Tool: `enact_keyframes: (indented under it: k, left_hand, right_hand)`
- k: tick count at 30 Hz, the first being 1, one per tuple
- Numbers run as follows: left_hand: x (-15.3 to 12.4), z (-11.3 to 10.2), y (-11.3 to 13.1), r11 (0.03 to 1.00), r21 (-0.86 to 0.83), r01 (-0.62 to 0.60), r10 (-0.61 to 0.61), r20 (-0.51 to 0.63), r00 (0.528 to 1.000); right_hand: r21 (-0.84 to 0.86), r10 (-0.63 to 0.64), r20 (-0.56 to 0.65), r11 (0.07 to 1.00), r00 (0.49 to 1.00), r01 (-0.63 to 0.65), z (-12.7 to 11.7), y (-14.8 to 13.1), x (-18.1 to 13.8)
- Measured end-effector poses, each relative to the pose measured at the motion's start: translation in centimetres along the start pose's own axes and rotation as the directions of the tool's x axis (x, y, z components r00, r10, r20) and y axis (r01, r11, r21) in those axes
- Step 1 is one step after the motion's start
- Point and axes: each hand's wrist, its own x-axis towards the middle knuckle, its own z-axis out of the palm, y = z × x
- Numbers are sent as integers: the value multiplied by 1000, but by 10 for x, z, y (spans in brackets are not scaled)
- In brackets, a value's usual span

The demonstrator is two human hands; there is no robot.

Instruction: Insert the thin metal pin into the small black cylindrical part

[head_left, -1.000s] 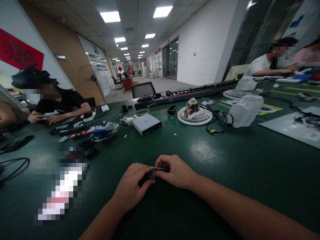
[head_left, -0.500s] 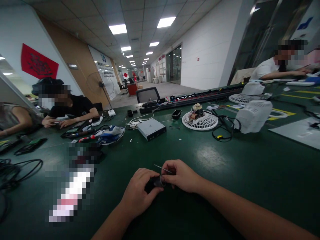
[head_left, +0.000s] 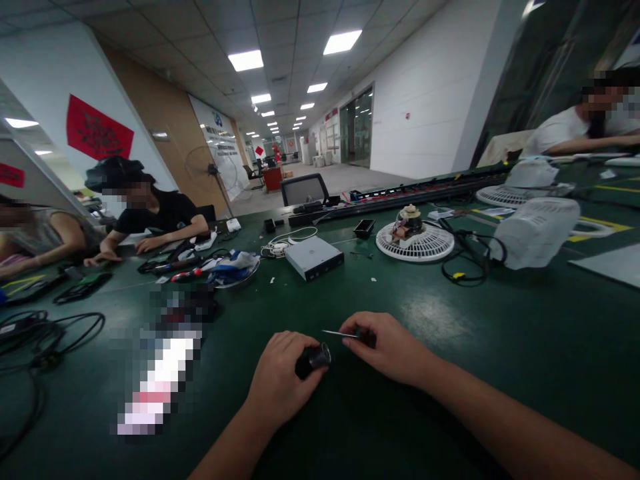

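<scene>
Cylinder [head_left: 318,358] and thin tool [head_left: 336,333] held apart

The left hand [head_left: 280,377] grips the dark cylinder, rimmed end facing right, toward the near edge of the desk [head_left: 290,307]. The right hand [head_left: 390,347] pinches the thin tool, its metal tip near the cylinder without touching. Toward the far edge lie an optical drive [head_left: 314,257] and a white fan grille [head_left: 436,247] bearing a motor [head_left: 414,225].
</scene>
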Motion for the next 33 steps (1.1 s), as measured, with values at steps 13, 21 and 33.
enact_keyframes:
  k: [13,21,33]
  left_hand:
    - [1,-4,-1,996,54,68,-69,6,998]
    - [2,-6,-2,997,43,-57,52,97,994]
    - [1,-5,-3,994,80,-69,63,66,996]
  right_hand:
    - [-223,-198,141,948,970,226,-11,-1,-3]
    - [-333,-224,125,908,967,254,-6,4,-3]
    - [-372,-221,127,893,967,253,-4,-1,-5]
